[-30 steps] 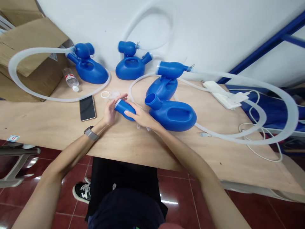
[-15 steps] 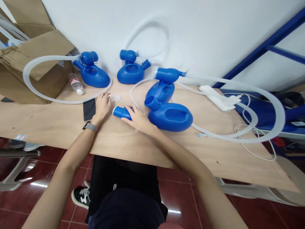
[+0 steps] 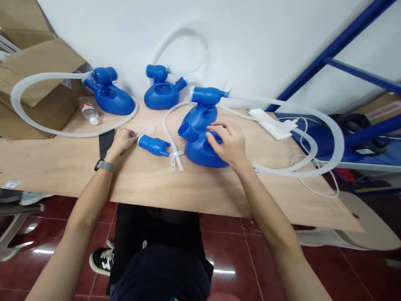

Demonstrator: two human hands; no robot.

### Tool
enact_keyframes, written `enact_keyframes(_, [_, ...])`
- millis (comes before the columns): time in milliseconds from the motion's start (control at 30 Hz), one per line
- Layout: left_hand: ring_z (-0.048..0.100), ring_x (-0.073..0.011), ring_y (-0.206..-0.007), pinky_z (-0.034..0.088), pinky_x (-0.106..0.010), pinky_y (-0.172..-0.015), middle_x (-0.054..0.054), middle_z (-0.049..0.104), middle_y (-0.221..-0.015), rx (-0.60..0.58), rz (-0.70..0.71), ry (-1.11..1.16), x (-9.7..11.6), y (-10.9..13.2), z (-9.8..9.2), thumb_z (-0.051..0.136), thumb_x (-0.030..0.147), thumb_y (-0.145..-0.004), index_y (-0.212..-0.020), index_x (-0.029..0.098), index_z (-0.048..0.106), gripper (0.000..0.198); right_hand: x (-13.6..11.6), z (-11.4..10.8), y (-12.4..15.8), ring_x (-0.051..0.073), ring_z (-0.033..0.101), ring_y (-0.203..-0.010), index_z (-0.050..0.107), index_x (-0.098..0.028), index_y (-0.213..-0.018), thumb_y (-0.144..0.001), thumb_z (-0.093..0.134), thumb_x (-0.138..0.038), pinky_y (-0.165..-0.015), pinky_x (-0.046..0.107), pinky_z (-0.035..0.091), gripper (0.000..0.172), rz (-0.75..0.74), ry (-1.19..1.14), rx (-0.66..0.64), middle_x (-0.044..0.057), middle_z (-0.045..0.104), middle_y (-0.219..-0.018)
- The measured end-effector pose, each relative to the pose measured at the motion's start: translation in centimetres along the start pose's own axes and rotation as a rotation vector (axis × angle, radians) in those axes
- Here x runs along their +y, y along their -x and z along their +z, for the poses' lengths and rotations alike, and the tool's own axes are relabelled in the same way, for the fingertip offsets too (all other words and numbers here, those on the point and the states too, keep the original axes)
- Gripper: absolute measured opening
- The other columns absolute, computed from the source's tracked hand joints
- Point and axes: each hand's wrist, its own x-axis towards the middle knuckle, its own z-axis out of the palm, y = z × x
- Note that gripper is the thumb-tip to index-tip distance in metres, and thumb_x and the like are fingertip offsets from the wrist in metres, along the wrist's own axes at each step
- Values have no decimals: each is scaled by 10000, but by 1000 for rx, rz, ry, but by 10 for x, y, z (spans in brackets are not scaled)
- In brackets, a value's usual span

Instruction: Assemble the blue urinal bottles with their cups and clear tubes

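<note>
My left hand (image 3: 123, 140) rests on the table with its fingers pinched on a small white plastic ring (image 3: 135, 133). Just beyond it lies a clear flat disc (image 3: 148, 129). Close by on the right is a loose blue spout piece (image 3: 154, 145) with a white rim, lying on its side. Over the handle of the nearest blue urinal bottle (image 3: 199, 151) is my right hand (image 3: 230, 142), fingers apart; whether they touch it I cannot tell. The bottle's wide open neck points up and left. A clear hose end with a white clip (image 3: 176, 154) lies between spout and bottle.
More blue urinal bottles with hoses stand along the wall, one at left (image 3: 114, 99), another at centre (image 3: 161, 95). A water bottle (image 3: 88, 110), a phone (image 3: 105, 142), a cardboard box (image 3: 40, 108) and a white power strip (image 3: 269, 124) are also on the table.
My right hand has let go of the blue spout piece and moved right, over the near bottle. The spout stays on the table, turned slightly. My left hand keeps near the clear disc.
</note>
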Motion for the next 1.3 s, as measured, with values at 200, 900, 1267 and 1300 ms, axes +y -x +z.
enact_keyframes(200, [661, -277, -819, 518, -392, -841, -76, 747, -771, 122, -81, 34, -12, 1, -37, 763, 389, -787, -858, 161, 772, 239, 49, 3, 25, 354, 728, -1215, 747, -196, -1316, -1053, 544, -596, -1087, 535, 575, 521, 153, -40, -24, 166, 767, -1329])
enact_keyframes(900, [650, -288, -1272, 622, -428, -991, -88, 641, -1374, 93, 604, 588, 189, -2, 45, 797, 529, -878, -1045, 237, 720, 345, 47, 0, 25, 338, 740, -1162, 720, -194, -1346, -1055, 543, -644, -1063, 480, 555, 564, 159, -80, -76, 138, 790, -1277])
enact_keyframes(1267, [584, -414, -1435, 433, -607, -1236, -113, 598, -1589, -175, 845, 584, 197, -9, 57, 372, 919, -945, -1475, 290, 614, 857, 56, -3, 24, 347, 751, -1160, 748, -216, -1320, -1025, 546, -730, -1046, 483, 571, 626, 151, -188, -148, 128, 791, -1302])
enact_keyframes(1300, [550, -422, -1473, 405, -610, -1261, -101, 583, -1611, -173, 892, 546, 195, -9, 56, 402, 933, -923, -1469, 310, 624, 857, 56, -4, 23, 347, 748, -1175, 748, -219, -1320, -1022, 559, -723, -1058, 482, 569, 615, 147, -204, -155, 127, 789, -1312])
